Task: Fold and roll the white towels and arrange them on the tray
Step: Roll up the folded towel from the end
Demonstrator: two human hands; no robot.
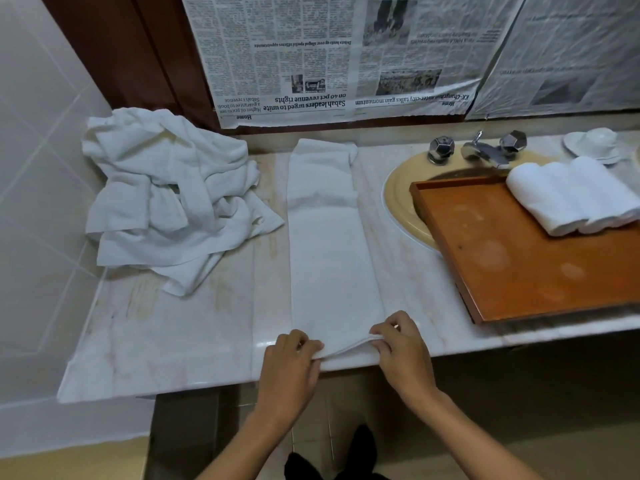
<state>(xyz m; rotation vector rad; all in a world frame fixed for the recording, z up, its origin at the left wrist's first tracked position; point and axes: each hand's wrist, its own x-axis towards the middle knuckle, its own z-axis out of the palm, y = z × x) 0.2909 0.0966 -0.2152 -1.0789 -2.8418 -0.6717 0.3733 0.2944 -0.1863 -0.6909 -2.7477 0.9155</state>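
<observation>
A white towel, folded into a long narrow strip, lies on the marble counter from the back wall to the front edge. My left hand and my right hand pinch its near end at the two corners, slightly lifted off the counter. An orange wooden tray rests over the sink at the right. Three rolled white towels lie side by side on its far right part. A heap of loose white towels sits at the left of the counter.
The beige sink with a chrome tap lies under the tray's back left corner. A white dish stands at the back right. Newspaper covers the wall behind. The counter's front edge runs just under my hands.
</observation>
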